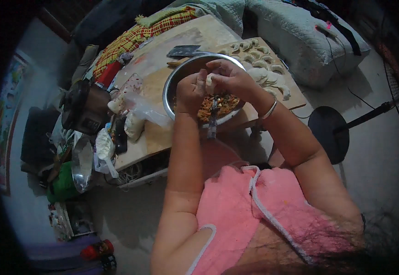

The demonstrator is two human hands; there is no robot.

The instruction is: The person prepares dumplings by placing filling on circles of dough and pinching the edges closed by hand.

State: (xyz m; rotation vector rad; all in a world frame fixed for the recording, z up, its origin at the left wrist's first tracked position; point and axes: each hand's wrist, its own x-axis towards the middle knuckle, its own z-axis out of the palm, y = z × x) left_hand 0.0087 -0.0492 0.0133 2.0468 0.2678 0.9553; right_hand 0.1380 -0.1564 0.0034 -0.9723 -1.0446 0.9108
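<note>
Above a large stainless steel bowl (168,99), my left hand (190,90) and my right hand (233,78) meet around a small pale dumpling (209,81). The fingers of both hands pinch its dough; part of it is hidden behind them. Chopped orange-brown filling (228,103) lies in the bowl below. A utensil with a flat, shiny handle (213,125) rests in the filling and leans over the near rim. Right of the bowl, folded dumplings (260,64) sit in rows on a wooden board (294,97), with overlapping round dough wrappers (270,78) nearer to me.
A dark cleaver (184,51) lies behind the bowl. Left on the table are a clear plastic bag (148,108), a bag of flour (134,126) and a dark cooker (86,106). A metal basin (82,165) stands beyond the left edge; a fan base (328,134) stands on the right floor.
</note>
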